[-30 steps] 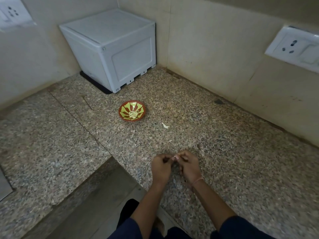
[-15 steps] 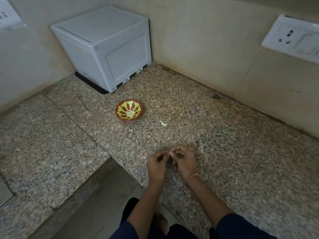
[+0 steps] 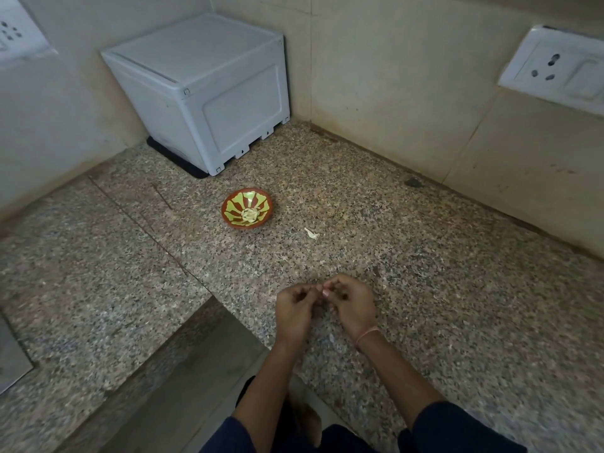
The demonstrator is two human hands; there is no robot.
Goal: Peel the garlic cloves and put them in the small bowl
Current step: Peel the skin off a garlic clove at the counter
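Note:
A small red bowl (image 3: pixel 247 207) with a yellow-green pattern sits on the granite counter (image 3: pixel 425 289) and holds several pale peeled garlic cloves (image 3: pixel 250 214) at its centre. Nearer me, my left hand (image 3: pixel 294 310) and my right hand (image 3: pixel 354 305) are brought together above the counter, fingers curled, pinching a small garlic clove (image 3: pixel 322 291) between the fingertips. The clove is mostly hidden by the fingers. The bowl lies well beyond the hands, to the upper left.
A scrap of white garlic skin (image 3: pixel 311 233) lies on the counter right of the bowl. A grey plastic box (image 3: pixel 202 89) stands in the back corner. Wall sockets (image 3: pixel 555 65) sit on the right wall. The counter edge drops off at lower left.
The hands stay together on the clove with small finger movements. The camera view shifted slightly; the bowl and skin scrap have not moved.

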